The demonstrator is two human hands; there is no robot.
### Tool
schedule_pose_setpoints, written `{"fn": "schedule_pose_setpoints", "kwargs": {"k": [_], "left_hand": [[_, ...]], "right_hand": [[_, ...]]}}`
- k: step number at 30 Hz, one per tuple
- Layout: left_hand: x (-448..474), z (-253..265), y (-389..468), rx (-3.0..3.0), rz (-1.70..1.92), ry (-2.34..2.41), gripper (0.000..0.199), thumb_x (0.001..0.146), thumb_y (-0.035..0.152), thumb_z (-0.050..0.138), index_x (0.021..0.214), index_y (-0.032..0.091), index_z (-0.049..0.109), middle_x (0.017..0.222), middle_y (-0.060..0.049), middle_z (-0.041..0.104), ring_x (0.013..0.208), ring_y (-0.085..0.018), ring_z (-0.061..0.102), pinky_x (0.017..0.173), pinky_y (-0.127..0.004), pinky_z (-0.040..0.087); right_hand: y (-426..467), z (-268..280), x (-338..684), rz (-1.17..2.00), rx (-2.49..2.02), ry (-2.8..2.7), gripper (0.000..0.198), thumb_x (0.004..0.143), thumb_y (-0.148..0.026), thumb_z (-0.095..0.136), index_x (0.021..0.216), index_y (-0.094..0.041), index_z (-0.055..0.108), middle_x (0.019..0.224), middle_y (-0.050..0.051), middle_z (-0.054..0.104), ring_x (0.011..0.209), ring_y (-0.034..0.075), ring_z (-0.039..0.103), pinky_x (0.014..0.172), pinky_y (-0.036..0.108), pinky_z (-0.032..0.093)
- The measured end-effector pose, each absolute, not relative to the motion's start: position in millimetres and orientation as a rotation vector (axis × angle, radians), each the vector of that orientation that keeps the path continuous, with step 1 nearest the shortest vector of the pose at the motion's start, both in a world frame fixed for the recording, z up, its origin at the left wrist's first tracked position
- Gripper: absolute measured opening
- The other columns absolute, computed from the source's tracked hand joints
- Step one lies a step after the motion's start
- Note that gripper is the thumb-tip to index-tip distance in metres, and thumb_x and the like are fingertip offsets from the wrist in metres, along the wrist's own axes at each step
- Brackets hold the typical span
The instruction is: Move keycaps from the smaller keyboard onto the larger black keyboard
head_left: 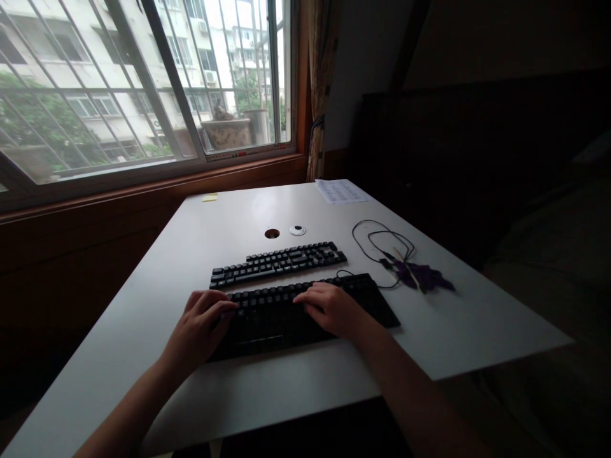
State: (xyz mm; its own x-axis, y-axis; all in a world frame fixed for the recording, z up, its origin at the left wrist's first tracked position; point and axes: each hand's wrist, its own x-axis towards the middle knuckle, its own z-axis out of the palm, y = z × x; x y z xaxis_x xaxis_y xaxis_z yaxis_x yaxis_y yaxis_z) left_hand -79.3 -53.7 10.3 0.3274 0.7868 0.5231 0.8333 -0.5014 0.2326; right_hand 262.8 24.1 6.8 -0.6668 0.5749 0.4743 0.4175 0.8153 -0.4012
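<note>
A black keyboard [267, 331] lies on the white table in front of me. Its far rows carry keycaps, while the nearer part looks dark and bare. My left hand [203, 321] is at the keyboard's left end, fingers curled over it and fingertips at the leftmost keycaps. Over the middle of the keyboard, my right hand [329, 308] has its thumb and index finger brought together at the keycap row. Whatever lies between those fingertips is too small to make out. Just behind the keyboard, loose black keycaps [281, 262] are laid out in rows.
To the right are a coiled black cable [377, 222], a dark purple cloth [429, 278] and a thin stick [410, 270]. Farther back are a cable hole [272, 233], a round white cover [298, 230], printed sheets [342, 191] and a yellow note [210, 198].
</note>
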Motion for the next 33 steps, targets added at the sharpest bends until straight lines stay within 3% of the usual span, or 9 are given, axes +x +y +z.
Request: {"fn": "schedule_pose_setpoints", "kwargs": {"k": [7, 33], "left_hand": [[-79.7, 6.5, -63.0, -2.483, -0.734, -1.386, 0.029, 0.097, 0.026, 0.065, 0.123, 0.035, 0.072, 0.113, -0.006, 0.064, 0.105, -0.025, 0.057, 0.091, -0.04, 0.055], [-75.8, 0.2, -64.2, -2.412, -0.772, -1.431, 0.024, 0.099, 0.029, 0.063, 0.117, 0.034, 0.076, 0.124, -0.007, 0.06, 0.113, -0.029, 0.053, 0.096, -0.045, 0.053]], "right_hand": [[22.8, 9.6, 262.4, 0.357, -0.73, -2.401, 0.029, 0.087, -0.003, 0.062, 0.106, -0.02, 0.075, 0.092, 0.004, 0.077, 0.087, 0.02, 0.07, 0.083, 0.032, 0.054], [25.2, 3.8, 263.3, 0.367, -0.7, -2.383, 0.028, 0.09, -0.005, 0.06, 0.108, -0.021, 0.074, 0.092, 0.004, 0.076, 0.087, 0.02, 0.068, 0.083, 0.034, 0.053]]}}
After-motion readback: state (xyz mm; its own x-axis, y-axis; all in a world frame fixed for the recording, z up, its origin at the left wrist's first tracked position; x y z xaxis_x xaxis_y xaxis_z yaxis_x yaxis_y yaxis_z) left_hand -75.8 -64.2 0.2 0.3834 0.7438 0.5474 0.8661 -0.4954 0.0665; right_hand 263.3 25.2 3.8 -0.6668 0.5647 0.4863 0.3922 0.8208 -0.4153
